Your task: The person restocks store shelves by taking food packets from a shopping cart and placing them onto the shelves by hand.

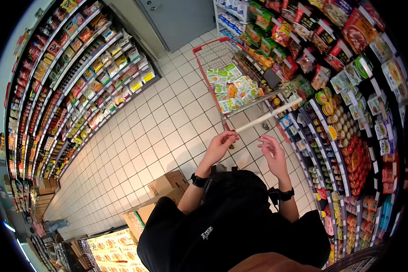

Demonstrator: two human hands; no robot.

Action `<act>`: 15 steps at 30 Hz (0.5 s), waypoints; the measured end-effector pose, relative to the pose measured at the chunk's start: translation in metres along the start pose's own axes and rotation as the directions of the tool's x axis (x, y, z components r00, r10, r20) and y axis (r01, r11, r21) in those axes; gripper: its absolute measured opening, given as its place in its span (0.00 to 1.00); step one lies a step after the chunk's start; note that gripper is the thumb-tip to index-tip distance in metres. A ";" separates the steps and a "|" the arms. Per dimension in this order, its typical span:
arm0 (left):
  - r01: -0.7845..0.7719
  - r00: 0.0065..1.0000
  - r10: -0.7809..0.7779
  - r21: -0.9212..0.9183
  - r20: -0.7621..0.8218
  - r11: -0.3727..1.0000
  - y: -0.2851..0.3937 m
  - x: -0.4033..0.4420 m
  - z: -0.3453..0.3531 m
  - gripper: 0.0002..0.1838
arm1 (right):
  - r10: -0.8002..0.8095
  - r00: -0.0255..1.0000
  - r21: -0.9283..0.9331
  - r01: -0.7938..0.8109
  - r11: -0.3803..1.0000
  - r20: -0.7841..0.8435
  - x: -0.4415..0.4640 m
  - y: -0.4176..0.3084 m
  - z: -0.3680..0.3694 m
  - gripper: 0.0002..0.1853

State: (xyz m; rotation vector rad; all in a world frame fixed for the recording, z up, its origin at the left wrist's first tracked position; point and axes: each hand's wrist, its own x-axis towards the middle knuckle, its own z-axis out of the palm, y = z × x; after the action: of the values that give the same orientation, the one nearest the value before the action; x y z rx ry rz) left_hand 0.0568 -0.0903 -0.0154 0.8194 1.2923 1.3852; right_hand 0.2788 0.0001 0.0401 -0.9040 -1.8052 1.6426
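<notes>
My left hand [222,143] is in front of my chest, its fingers loosely bent and holding nothing. Its fingertips are close to the left end of the pale handle [269,114] of a shopping cart; whether they touch it I cannot tell. My right hand [271,148] is raised below the handle, apart from it, with spread, slightly curved fingers and nothing in them. Inside the cart [196,52], a red-rimmed wire one, lie many green, white and orange food packets [235,88]. Each wrist wears a black band.
Shelves of packaged food [109,59] curve along the left. On the right, close to the cart, stand racks of bags and cans [335,113]. Cardboard boxes [167,183] are on the tiled floor [136,136] by my left side. A grey door [179,22] is ahead.
</notes>
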 end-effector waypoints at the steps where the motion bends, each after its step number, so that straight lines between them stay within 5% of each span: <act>1: -0.020 0.999 0.019 -0.049 -0.029 0.999 0.002 -0.005 -0.019 0.13 | -0.002 1.000 0.000 0.002 1.000 0.018 0.010 0.000 0.017 0.20; 15: -0.109 0.891 0.078 -0.044 -0.446 0.993 0.019 -0.070 -0.194 0.13 | 0.038 0.905 -0.059 -0.014 0.998 0.423 0.108 -0.007 0.185 0.18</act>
State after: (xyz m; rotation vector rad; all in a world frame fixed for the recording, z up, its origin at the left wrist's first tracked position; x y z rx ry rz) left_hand -0.1135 -0.2072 -0.0223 0.5371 1.5552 1.7540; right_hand 0.0686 -0.0342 0.0194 -0.6232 -2.1383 1.9292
